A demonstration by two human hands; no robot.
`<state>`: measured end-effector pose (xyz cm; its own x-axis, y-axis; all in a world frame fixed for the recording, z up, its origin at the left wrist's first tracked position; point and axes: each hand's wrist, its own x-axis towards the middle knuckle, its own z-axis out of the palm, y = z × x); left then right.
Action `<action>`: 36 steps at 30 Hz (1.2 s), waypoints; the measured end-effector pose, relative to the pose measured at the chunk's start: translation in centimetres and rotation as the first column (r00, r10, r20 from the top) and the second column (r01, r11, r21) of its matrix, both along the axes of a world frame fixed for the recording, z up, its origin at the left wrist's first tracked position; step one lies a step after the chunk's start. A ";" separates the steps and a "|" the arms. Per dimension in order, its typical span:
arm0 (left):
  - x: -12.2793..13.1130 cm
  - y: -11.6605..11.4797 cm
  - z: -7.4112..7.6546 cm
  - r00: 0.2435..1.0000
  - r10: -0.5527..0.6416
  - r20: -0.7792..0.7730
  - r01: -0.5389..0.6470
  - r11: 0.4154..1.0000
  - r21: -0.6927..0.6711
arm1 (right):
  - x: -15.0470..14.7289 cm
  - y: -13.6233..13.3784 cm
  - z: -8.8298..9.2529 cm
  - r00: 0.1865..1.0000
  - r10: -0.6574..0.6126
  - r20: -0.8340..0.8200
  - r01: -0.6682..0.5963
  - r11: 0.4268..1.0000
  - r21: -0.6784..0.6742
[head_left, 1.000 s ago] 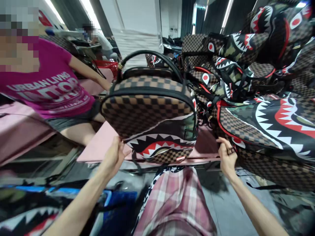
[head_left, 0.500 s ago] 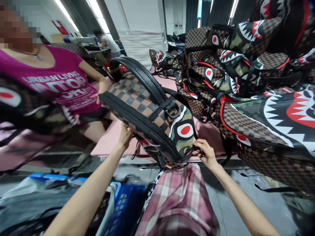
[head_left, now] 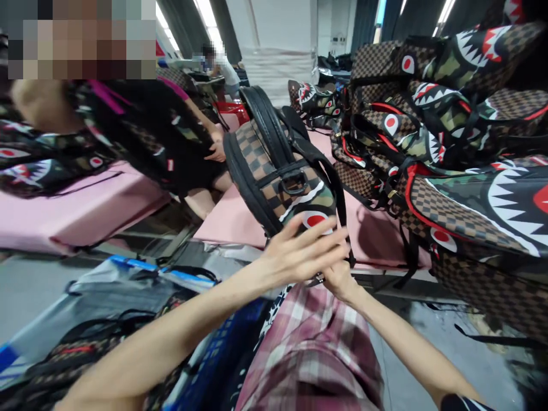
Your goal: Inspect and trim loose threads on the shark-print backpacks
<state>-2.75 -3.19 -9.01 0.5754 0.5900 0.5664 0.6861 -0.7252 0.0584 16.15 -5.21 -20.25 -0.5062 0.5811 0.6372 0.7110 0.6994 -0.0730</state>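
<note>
A brown-and-black checkered backpack (head_left: 257,148) with a black top handle, a camouflage patch and a red-and-white eye stands tilted on the pink table (head_left: 231,220) before me. My left hand (head_left: 306,251) is open, fingers spread over the backpack's near lower end and partly covering the eye. Just below and behind it, my right hand (head_left: 340,277) is closed at the bag's bottom edge. Its fingertips are mostly hidden by the left hand, and a small shiny bit shows beside them.
Many similar shark-mouth backpacks (head_left: 471,222) are heaped on the right. A blue crate (head_left: 231,342) and an open sack (head_left: 98,291) of dark straps and checkered pieces stand at lower left. Across the table, a person (head_left: 171,137) holds another backpack.
My left hand has left the backpack's far underside and swung right, across its near end. The backpack now stands more upright. The other person has lifted a backpack in front of their body.
</note>
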 end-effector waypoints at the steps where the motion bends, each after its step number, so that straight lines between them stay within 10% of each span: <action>1: 1.1 -0.5 0.2 0.988 -0.072 -0.139 0.069 0.997 -0.025 | -0.6 -0.4 0.4 0.999 -0.008 0.048 0.010 0.999 -0.035; 10: 2.2 1.8 -0.2 0.817 0.136 -0.560 0.061 0.946 0.319 | -1.5 -1.9 4.0 0.936 -0.108 0.336 0.251 0.873 -0.417; 18: 1.6 4.0 -1.0 0.849 0.175 -0.499 0.161 0.813 0.559 | -1.5 -1.4 4.2 0.992 -0.050 0.116 0.101 0.866 -0.490; 26: -0.8 4.3 -1.6 0.852 0.198 -0.484 0.140 0.805 0.576 | -1.4 0.2 6.0 0.910 0.002 0.414 0.218 0.849 -0.482; 33: -0.8 5.2 2.9 0.896 0.066 -0.438 0.171 0.862 0.478 | -1.5 -1.0 8.0 0.920 0.006 0.393 0.181 0.881 -0.436; 36: -1.1 3.0 4.8 0.986 0.069 -0.154 -0.013 0.940 0.340 | -0.9 -0.5 9.3 0.900 -0.038 0.433 0.231 0.886 -0.402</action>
